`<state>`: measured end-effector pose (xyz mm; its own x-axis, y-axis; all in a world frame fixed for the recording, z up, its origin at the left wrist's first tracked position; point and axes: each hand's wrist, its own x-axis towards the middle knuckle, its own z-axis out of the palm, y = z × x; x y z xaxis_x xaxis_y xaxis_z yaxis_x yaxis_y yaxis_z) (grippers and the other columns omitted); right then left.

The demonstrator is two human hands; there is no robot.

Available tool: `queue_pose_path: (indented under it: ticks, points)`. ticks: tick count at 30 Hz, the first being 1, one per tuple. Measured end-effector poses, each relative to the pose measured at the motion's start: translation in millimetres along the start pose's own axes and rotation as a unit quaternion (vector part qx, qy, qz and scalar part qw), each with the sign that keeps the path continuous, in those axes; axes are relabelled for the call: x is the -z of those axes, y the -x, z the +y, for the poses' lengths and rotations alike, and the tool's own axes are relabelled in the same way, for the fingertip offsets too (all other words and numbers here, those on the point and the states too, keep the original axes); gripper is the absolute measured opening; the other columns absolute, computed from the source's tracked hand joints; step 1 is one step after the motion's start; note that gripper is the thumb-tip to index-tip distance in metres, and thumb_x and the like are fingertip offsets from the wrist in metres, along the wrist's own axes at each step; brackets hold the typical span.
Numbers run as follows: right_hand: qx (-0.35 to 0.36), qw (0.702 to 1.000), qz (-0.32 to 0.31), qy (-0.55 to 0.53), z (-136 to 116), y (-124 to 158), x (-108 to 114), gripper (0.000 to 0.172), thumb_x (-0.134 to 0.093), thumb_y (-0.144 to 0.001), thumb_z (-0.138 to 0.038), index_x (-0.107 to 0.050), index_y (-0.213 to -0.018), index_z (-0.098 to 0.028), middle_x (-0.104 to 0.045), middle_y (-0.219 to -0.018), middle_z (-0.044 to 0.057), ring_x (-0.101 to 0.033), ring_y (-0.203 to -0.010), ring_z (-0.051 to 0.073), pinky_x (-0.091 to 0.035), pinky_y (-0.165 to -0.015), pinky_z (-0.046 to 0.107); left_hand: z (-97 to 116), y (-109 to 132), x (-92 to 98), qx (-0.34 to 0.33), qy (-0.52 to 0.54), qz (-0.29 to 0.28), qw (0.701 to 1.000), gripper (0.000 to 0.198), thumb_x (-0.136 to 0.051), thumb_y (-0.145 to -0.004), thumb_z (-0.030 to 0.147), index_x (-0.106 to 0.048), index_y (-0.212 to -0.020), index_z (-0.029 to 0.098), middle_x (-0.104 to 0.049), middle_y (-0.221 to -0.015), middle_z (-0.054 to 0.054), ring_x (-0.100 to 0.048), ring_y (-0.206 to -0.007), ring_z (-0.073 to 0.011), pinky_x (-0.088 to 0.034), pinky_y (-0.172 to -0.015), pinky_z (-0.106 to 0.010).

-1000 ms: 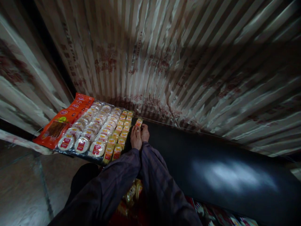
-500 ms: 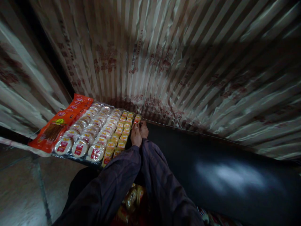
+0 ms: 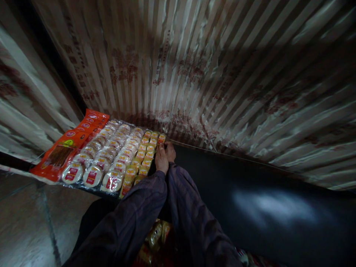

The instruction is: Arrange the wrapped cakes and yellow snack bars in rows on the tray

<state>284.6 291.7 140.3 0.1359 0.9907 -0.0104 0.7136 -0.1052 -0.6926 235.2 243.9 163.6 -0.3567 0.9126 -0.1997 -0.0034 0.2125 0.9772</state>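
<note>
My left hand (image 3: 161,159) and my right hand (image 3: 170,152) are side by side at the far edge of a black shelf (image 3: 211,178). The fingers of both are bent in around the near end of a small yellow wrapped snack packet (image 3: 161,138); the fingertips are partly hidden. This packet lies beside the far end of two rows of like yellow packets (image 3: 143,159). To their left run several rows of round, pale wrapped cakes (image 3: 94,176) with red labels.
Orange snack bags (image 3: 59,154) overlap at the shelf's left end. Striped, crinkled sheeting (image 3: 178,74) hangs behind, with a thin wire (image 3: 211,150) along the back edge. Below my forearms are more gold-wrapped packets (image 3: 155,235). Tiled floor (image 3: 25,218) shows at lower left.
The yellow packet at my fingers has shifted slightly left, closer against the neighbouring row. Both hands have barely moved. The view has shifted a little.
</note>
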Motion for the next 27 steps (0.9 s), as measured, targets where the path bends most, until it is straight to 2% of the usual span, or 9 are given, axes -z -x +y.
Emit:
queue_pose_path:
  ticks: [6, 12, 16, 23, 27]
  points:
    - [0.027, 0.998, 0.016, -0.045, 1.2, 2.6, -3.2, 0.027, -0.054, -0.087, -0.032, -0.058, -0.113, -0.023, -0.067, -0.108, 0.004, -0.061, -0.093, 0.017, -0.047, -0.081, 0.028, -1.2, 0.1, -1.1, -0.012, -0.002, 0.005, 1.0, 0.051, -0.027, -0.099, 0.027, -0.051, -0.138, 0.005, -0.046, -0.148, -0.012, -0.036, -0.142, -0.0173, -0.024, -0.12, -0.028]
    - [0.026, 0.998, 0.0, -0.054, 5.1, 2.0, -4.6, 0.033, -0.055, -0.087, -0.032, -0.056, -0.12, -0.026, -0.068, -0.111, 0.003, -0.061, -0.095, 0.016, -0.047, -0.082, 0.027, 0.2, -1.2, 1.1, -0.003, 0.0, 0.015, 1.0, 0.046, -0.03, -0.098, 0.028, -0.058, -0.132, 0.012, -0.051, -0.145, -0.009, -0.041, -0.139, -0.0166, -0.026, -0.119, -0.027]
    - [0.024, 0.998, 0.007, -0.059, 7.5, 3.1, -7.4, 0.03, -0.056, -0.086, -0.033, -0.059, -0.114, -0.024, -0.068, -0.11, 0.003, -0.06, -0.095, 0.016, -0.046, -0.083, 0.026, 1.7, -0.9, 1.2, 0.012, -0.009, 0.012, 1.0, 0.047, -0.03, -0.098, 0.028, -0.056, -0.133, 0.008, -0.048, -0.147, -0.012, -0.038, -0.141, -0.017, -0.024, -0.119, -0.026]
    - [0.004, 0.999, -0.001, -0.043, 7.6, 3.6, -7.4, 0.028, -0.055, -0.086, -0.033, -0.061, -0.111, -0.022, -0.068, -0.11, 0.004, -0.061, -0.094, 0.016, -0.047, -0.083, 0.026, -4.3, -6.5, 0.9, -0.007, -0.014, -0.001, 1.0, 0.048, -0.031, -0.097, 0.026, -0.055, -0.134, 0.007, -0.046, -0.148, -0.012, -0.036, -0.142, -0.0178, -0.023, -0.121, -0.028]
    - [0.014, 0.998, -0.002, -0.063, 11.0, 5.0, -5.7, 0.025, -0.056, -0.084, -0.032, -0.062, -0.106, -0.023, -0.068, -0.105, 0.003, -0.061, -0.094, 0.016, -0.047, -0.085, 0.028, -8.0, -6.0, -0.5, -0.005, -0.011, -0.001, 1.0, 0.048, -0.031, -0.097, 0.027, -0.053, -0.136, 0.01, -0.042, -0.151, -0.01, -0.032, -0.144, -0.0161, -0.021, -0.121, -0.027]
